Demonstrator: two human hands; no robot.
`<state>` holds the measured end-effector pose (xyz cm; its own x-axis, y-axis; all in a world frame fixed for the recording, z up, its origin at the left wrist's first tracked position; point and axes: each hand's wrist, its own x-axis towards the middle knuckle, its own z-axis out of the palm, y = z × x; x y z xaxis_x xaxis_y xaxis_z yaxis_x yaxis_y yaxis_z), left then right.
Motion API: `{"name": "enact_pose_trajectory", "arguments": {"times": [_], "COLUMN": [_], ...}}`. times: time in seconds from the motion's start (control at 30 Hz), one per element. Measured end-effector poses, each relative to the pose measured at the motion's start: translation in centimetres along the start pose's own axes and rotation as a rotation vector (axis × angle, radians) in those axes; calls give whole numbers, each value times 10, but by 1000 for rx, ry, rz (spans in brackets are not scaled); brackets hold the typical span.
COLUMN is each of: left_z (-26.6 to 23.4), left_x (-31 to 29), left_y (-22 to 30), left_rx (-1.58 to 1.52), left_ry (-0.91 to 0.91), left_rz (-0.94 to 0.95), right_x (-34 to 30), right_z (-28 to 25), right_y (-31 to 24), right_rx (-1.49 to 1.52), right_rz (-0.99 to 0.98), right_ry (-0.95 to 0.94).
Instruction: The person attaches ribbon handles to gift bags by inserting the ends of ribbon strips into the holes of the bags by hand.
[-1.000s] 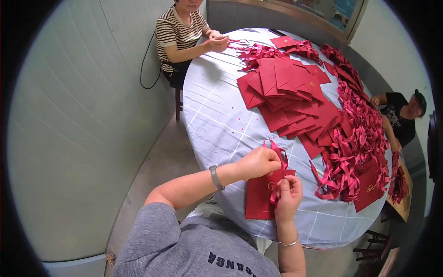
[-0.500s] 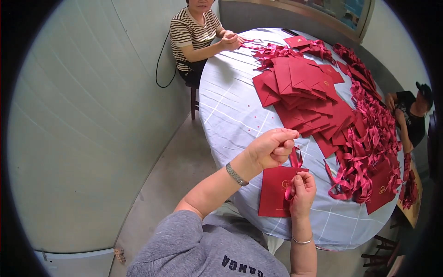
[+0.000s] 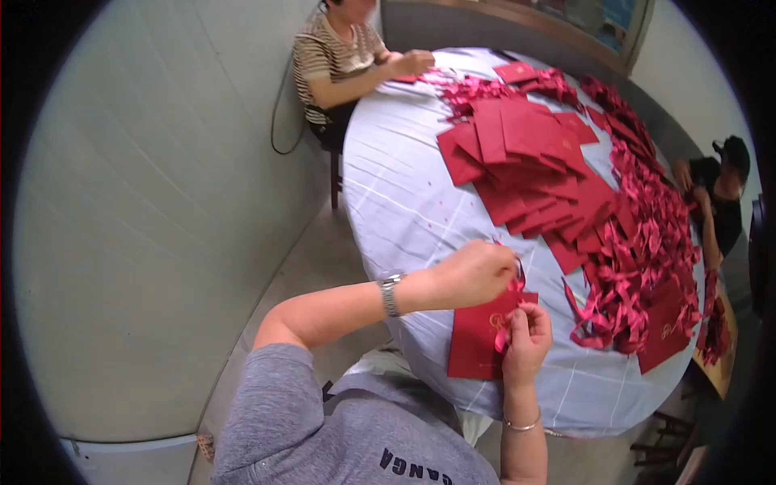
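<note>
A flat red paper bag with a gold emblem lies at the table's near edge. Over its top edge is my left hand, back upward and fingers closed at a red ribbon that shows beside the fingertips. Its exact grip is partly hidden. My right hand rests at the bag's right side, thumb and forefinger pinching the ribbon; a pink ribbon end hangs over the bag's front by the thumb.
Farther off, a heap of red paper bags covers the middle of the round table. Tangled red ribbons spread along the right. A person in a striped top sits far left, another in black at right. Stools stand lower right.
My left hand has dropped a little and turned back upward, with the elbow swung out left. My right hand keeps its pinch. The far-left person's hand has moved right.
</note>
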<state>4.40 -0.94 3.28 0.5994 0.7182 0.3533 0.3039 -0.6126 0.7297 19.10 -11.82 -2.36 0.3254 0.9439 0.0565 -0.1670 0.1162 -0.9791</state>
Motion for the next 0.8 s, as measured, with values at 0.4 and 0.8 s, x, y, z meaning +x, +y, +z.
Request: {"name": "enact_pose_trajectory", "arguments": {"times": [0.4, 0.8], "left_z": [7, -7], "left_x": [-37, -38], "left_y": [-33, -14], "left_rx": [177, -108], "left_ry": [-159, -231], "left_rz": [-190, -547], "right_x": [20, 3], "right_z": [-3, 7], "right_y": [9, 6], "right_rx": [210, -118], "right_rz": [106, 17], "right_ry": [45, -99]}}
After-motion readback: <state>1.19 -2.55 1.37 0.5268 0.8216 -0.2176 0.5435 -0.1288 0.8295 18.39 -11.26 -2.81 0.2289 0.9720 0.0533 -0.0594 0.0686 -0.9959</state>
